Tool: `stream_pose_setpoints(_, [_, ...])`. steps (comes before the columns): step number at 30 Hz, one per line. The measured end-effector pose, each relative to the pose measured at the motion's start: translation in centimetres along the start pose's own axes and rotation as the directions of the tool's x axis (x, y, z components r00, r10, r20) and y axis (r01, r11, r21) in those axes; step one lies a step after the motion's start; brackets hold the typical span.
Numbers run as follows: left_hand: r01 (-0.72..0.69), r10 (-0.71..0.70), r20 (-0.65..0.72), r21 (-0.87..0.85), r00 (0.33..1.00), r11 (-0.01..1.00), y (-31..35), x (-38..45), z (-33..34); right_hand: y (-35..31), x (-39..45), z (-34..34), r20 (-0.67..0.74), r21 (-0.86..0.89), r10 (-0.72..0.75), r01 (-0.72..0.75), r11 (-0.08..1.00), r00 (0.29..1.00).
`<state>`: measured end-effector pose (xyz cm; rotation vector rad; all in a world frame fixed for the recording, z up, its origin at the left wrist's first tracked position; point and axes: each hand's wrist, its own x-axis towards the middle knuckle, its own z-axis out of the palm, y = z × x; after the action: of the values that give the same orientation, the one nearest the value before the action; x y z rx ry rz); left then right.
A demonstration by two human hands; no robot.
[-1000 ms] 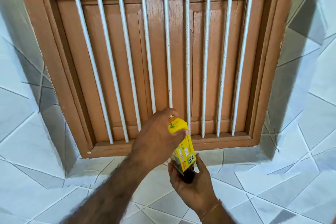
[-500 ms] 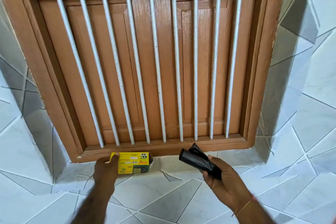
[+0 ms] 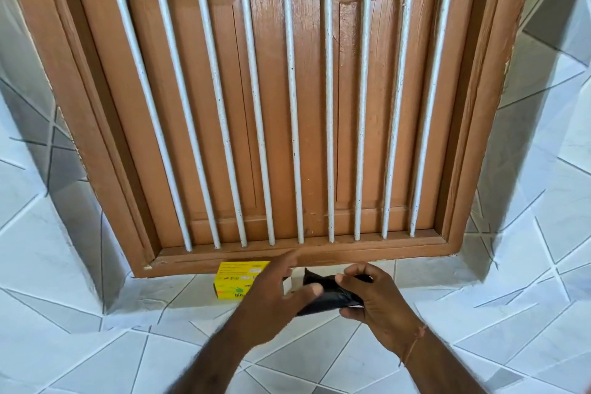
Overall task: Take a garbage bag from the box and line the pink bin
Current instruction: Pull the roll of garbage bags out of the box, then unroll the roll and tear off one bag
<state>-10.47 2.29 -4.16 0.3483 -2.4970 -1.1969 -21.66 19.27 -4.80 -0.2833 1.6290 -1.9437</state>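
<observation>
A small yellow garbage bag box (image 3: 236,278) lies on the tiled ledge just under the wooden window frame. A folded black garbage bag (image 3: 324,293) is held to the right of the box. My right hand (image 3: 375,301) grips the bag's right end with thumb and fingers. My left hand (image 3: 271,296) has left the box and now touches the bag's left end, thumb on its front. The left hand hides the right part of the box. The pink bin is out of view.
A brown wooden window (image 3: 271,99) with several white vertical bars fills the wall straight ahead. White and grey tiles (image 3: 96,329) cover the ledge and the side walls around it.
My left hand let go of the yellow box on the ledge and moved right to the black bag. The right hand stayed on the bag and shifted slightly left.
</observation>
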Motion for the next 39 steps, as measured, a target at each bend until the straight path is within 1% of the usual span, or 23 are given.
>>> stream_pose_setpoints(1, [0.051,-0.046,0.13,-0.038,0.99,0.998,0.5,0.4,0.1,-0.3,-0.1,0.5,0.022,-0.031,-0.001,0.001,1.0,1.0])
stream_pose_setpoints(2, [0.09,-0.076,0.196,-0.066,0.978,0.994,0.7,0.7,0.1,-0.5,-0.1,1.0,0.043,-0.046,0.002,0.0,0.999,0.999])
stream_pose_setpoints(4, [0.157,-0.121,0.184,-0.194,0.975,0.968,0.5,1.0,0.1,-0.8,-0.1,1.6,0.095,-0.018,0.006,-0.004,1.0,0.995])
stream_pose_setpoints(5, [0.18,-0.141,0.152,-0.292,0.978,0.939,0.5,0.9,0.3,-0.8,0.0,1.8,0.123,0.061,0.013,-0.02,0.998,0.992])
stream_pose_setpoints(6, [0.181,-0.151,0.108,-0.381,0.983,0.907,0.6,0.7,0.7,-0.6,0.0,1.8,0.149,0.194,0.022,-0.051,0.98,0.989])
stream_pose_setpoints(8, [0.155,-0.198,-0.044,-0.465,0.979,0.872,1.0,0.5,1.4,0.1,-0.2,2.3,0.17,0.466,0.081,-0.153,0.871,0.982])
stream_pose_setpoints(9, [0.146,-0.232,-0.124,-0.482,0.965,0.864,1.3,0.5,1.8,0.6,-0.5,2.7,0.17,0.525,0.13,-0.201,0.827,0.977])
stream_pose_setpoints(11, [0.145,-0.293,-0.243,-0.486,0.925,0.862,2.4,0.5,2.4,1.5,-1.1,3.7,0.18,0.538,0.228,-0.29,0.792,0.957])
stream_pose_setpoints(12, [0.143,-0.303,-0.277,-0.478,0.912,0.867,2.9,0.6,2.7,1.8,-1.4,4.2,0.201,0.544,0.246,-0.317,0.777,0.948])
stream_pose_setpoints(15, [0.137,-0.311,-0.333,-0.456,0.89,0.879,3.7,0.8,2.7,1.9,-2.3,5.1,0.245,0.618,0.218,-0.325,0.716,0.945])
stream_pose_setpoints(16, [0.141,-0.333,-0.342,-0.481,0.879,0.865,3.6,1.0,2.3,1.7,-2.5,5.2,0.246,0.635,0.204,-0.317,0.704,0.947])
stream_pose_setpoints(20, [0.124,-0.429,-0.336,-0.649,0.839,0.751,1.7,2.3,-0.5,1.4,-2.9,4.7,0.278,0.631,0.13,-0.283,0.722,0.952])
stream_pose_setpoints(23, [0.089,-0.482,-0.369,-0.714,0.795,0.694,-0.5,2.9,-3.6,1.0,-3.0,3.8,0.248,0.595,0.13,-0.257,0.762,0.96])
stream_pose_setpoints(26, [0.059,-0.571,-0.414,-0.772,0.709,0.633,-2.4,2.9,-7.2,0.9,-3.3,3.1,0.248,0.552,0.154,-0.27,0.789,0.956])
stream_pose_setpoints(28, [0.05,-0.633,-0.449,-0.791,0.631,0.61,-3.6,2.5,-9.5,1.0,-3.5,3.1,0.265,0.505,0.175,-0.292,0.812,0.948])
stream_pose_setpoints(30, [0.054,-0.687,-0.464,-0.807,0.56,0.589,-4.1,1.9,-11.0,1.3,-3.9,3.7,0.27,0.43,0.235,-0.335,0.838,0.934])
stream_pose_setpoints(32, [0.106,-0.695,-0.504,-0.766,0.513,0.634,-3.6,1.1,-11.3,1.9,-4.2,4.4,0.242,0.374,0.291,-0.366,0.852,0.926])
stream_pose_setpoints(34, [0.199,-0.642,-0.598,-0.639,0.48,0.743,-2.6,0.0,-10.9,2.2,-4.3,4.8,0.191,0.377,0.281,-0.334,0.864,0.941])
stream_pose_setpoints(35, [0.244,-0.575,-0.669,-0.527,0.472,0.814,-2.1,-0.5,-10.8,2.0,-4.3,4.9,0.164,0.381,0.255,-0.299,0.875,0.953])
stream_pose_setpoints(36, [0.312,-0.469,-0.758,-0.358,0.454,0.88,-1.6,-1.1,-10.7,1.8,-3.9,4.9,0.144,0.373,0.226,-0.265,0.889,0.963])
stream_pose_setpoints(37, [0.374,-0.333,-0.841,-0.171,0.427,0.912,-1.1,-1.7,-10.6,1.5,-3.7,4.8,0.13,0.352,0.19,-0.224,0.909,0.973])
stream_pose_setpoints(38, [0.382,-0.171,-0.899,-0.004,0.403,0.924,-0.3,-2.2,-10.4,0.9,-3.5,4.7,0.12,0.315,0.14,-0.172,0.933,0.983])
stream_pose_setpoints(39, [0.322,-0.008,-0.915,0.134,0.404,0.937,0.8,-2.6,-9.8,0.3,-3.3,4.6,0.113,0.266,0.09,-0.117,0.957,0.99])
